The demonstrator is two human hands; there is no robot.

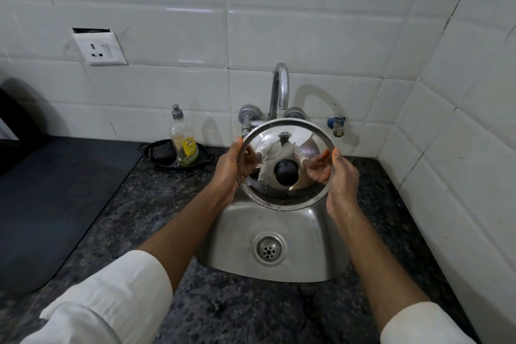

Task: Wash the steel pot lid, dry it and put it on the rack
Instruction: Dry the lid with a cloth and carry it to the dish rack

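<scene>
I hold a round steel pot lid [287, 145] tilted up over the steel sink [282, 254], its shiny top with a black knob facing me. My left hand [230, 169] grips the lid's left rim, thumb on the edge. My right hand [344, 181] grips the right rim the same way. The lid sits just below the curved tap spout [280, 86]; no water runs from it. No rack is in view.
A nearly spent dish soap bottle [181, 138] stands in a black tray with a scrubber [162, 152] left of the sink. A dark stove top [55, 190] covers the left counter. A wall socket [99, 49] and a small blue valve [336, 123] are on the tiled wall.
</scene>
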